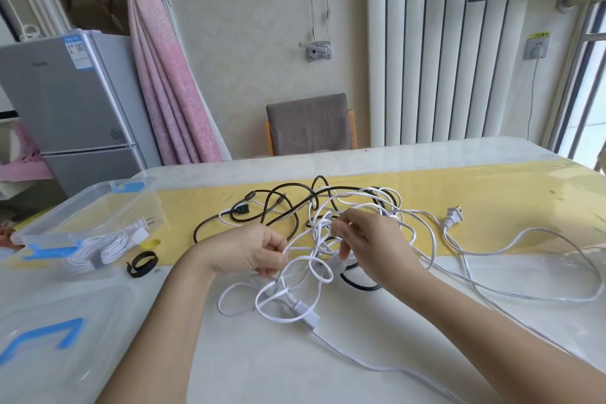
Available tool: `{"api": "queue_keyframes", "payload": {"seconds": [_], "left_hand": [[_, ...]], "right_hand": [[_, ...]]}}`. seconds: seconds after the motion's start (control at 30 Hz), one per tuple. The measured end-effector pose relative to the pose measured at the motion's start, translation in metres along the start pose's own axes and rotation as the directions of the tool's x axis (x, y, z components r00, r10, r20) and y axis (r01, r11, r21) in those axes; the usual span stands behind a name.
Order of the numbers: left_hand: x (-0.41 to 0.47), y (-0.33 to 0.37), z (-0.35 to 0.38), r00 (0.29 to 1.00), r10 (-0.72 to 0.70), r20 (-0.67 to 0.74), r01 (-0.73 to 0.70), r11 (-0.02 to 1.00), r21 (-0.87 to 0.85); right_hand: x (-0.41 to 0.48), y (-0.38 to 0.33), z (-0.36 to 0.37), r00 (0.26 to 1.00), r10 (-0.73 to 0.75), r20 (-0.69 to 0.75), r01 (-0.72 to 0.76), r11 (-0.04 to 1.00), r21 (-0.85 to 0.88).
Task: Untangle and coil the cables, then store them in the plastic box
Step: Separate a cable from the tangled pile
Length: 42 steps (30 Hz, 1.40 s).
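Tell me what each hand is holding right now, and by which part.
The left hand pinches a strand of the tangled white cable mid-length. The right hand has its grip on a nearby loop of the same tangle.

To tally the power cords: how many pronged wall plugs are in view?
2. One plug lies on the yellow runner, right of the tangle; a second plug sits with the coiled white cable inside the plastic box. More may be hidden in the tangle.

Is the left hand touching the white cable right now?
Touching. The head view shows the left hand pinching a strand of the white cable between thumb and curled fingers.
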<state>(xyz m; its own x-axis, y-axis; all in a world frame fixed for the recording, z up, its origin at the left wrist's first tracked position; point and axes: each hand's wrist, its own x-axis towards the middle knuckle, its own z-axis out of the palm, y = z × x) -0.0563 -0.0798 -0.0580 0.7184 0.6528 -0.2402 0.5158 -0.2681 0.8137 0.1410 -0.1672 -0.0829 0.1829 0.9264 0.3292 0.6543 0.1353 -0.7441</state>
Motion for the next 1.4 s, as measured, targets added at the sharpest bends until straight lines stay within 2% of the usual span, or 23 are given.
{"api": "queue_keyframes", "payload": {"seconds": [0.1,0.17,0.23,0.3,0.37,0.4,0.5,0.57,0.63,0.7,0.77,0.83,0.9,0.97,1.0,1.03,1.07,1.13,1.17,1.2,1.3,1.4], "left_hand": [[-0.006,0.003,0.001,0.996,0.032,0.088,-0.024,0.996,-0.09],[-0.007,0.004,0.001,0.992,0.085,0.088,-0.073,0.988,-0.134],[-0.002,0.005,0.002,0.987,0.148,-0.054,-0.155,0.977,-0.149],[0.006,0.006,0.007,0.942,0.201,-0.267,-0.263,0.939,-0.221],[0.012,0.009,0.01,0.892,0.21,-0.4,-0.362,0.862,-0.355],[0.013,0.009,0.01,0.882,0.208,-0.422,-0.4,0.804,-0.44],[0.011,0.009,0.011,0.903,0.298,-0.308,-0.428,0.599,-0.677],[0.011,0.007,0.015,0.906,0.375,-0.198,-0.394,0.573,-0.719],[0.009,0.009,0.019,0.895,0.445,-0.012,-0.295,0.571,-0.766],[0.006,0.015,0.023,0.879,0.464,0.108,-0.236,0.622,-0.747],[0.008,0.018,0.027,0.92,0.382,0.085,-0.242,0.727,-0.642],[0.012,0.018,0.028,0.951,0.307,-0.043,-0.266,0.737,-0.622],[0.013,0.013,0.023,0.939,0.311,-0.148,-0.317,0.615,-0.722],[0.012,0.012,0.015,0.922,0.341,-0.182,-0.337,0.477,-0.812],[0.01,0.013,0.013,0.924,0.332,-0.187,-0.328,0.442,-0.835],[0.008,0.015,0.011,0.936,0.287,-0.202,-0.319,0.456,-0.831],[0.008,0.015,0.009,0.947,0.215,-0.24,-0.32,0.543,-0.776],[0.009,0.014,0.007,0.927,0.088,-0.365,-0.28,0.808,-0.518],[0.01,0.011,0.007,0.91,0.065,-0.41,-0.232,0.899,-0.371],[0.01,0.009,0.007,0.902,0.06,-0.427,-0.186,0.948,-0.26],[0.014,0.002,0.009,0.893,0.099,-0.439,-0.165,0.98,-0.115],[0.018,0.004,0.015,0.881,0.184,-0.435,-0.236,0.969,-0.069]], "right_hand": [[-0.001,-0.004,0.0,1.0,-0.018,0.001,0.018,0.999,0.045],[0.0,-0.005,-0.003,1.0,-0.02,-0.019,0.021,0.998,0.064],[0.001,-0.005,-0.005,0.998,-0.016,-0.056,0.021,0.995,0.097],[0.0,-0.006,-0.004,0.998,-0.007,-0.06,0.013,0.994,0.11],[-0.003,-0.007,-0.001,0.999,-0.026,-0.027,0.028,0.998,0.064],[-0.004,-0.008,0.0,0.999,-0.04,-0.018,0.04,0.998,0.039],[0.0,-0.01,-0.007,0.997,-0.06,-0.058,0.062,0.997,0.041],[0.006,-0.009,-0.018,0.993,-0.054,-0.104,0.06,0.996,0.064],[0.01,-0.006,-0.026,0.989,-0.046,-0.138,0.054,0.997,0.057],[0.01,-0.001,-0.028,0.991,-0.04,-0.132,0.043,0.999,0.023],[0.009,0.004,-0.028,0.993,-0.018,-0.115,0.014,0.999,-0.035],[0.011,0.008,-0.029,0.995,0.014,-0.099,-0.02,0.998,-0.06],[0.011,0.006,-0.032,0.995,0.023,-0.096,-0.028,0.998,-0.048],[0.008,0.0,-0.034,0.992,-0.013,-0.122,0.013,1.0,0.002],[0.006,-0.005,-0.035,0.989,-0.029,-0.144,0.035,0.999,0.04],[0.004,-0.008,-0.035,0.986,-0.038,-0.165,0.05,0.997,0.066],[0.003,-0.009,-0.035,0.983,-0.045,-0.178,0.058,0.996,0.069],[0.002,-0.011,-0.033,0.987,-0.041,-0.157,0.044,0.999,0.017],[0.001,-0.011,-0.033,0.991,-0.031,-0.13,0.03,0.999,-0.012],[0.001,-0.011,-0.032,0.995,-0.02,-0.102,0.017,0.999,-0.029],[0.0,-0.012,-0.033,0.999,-0.02,-0.027,0.018,0.999,-0.045],[-0.001,-0.016,-0.034,0.989,-0.145,0.04,0.149,0.981,-0.128]]}}
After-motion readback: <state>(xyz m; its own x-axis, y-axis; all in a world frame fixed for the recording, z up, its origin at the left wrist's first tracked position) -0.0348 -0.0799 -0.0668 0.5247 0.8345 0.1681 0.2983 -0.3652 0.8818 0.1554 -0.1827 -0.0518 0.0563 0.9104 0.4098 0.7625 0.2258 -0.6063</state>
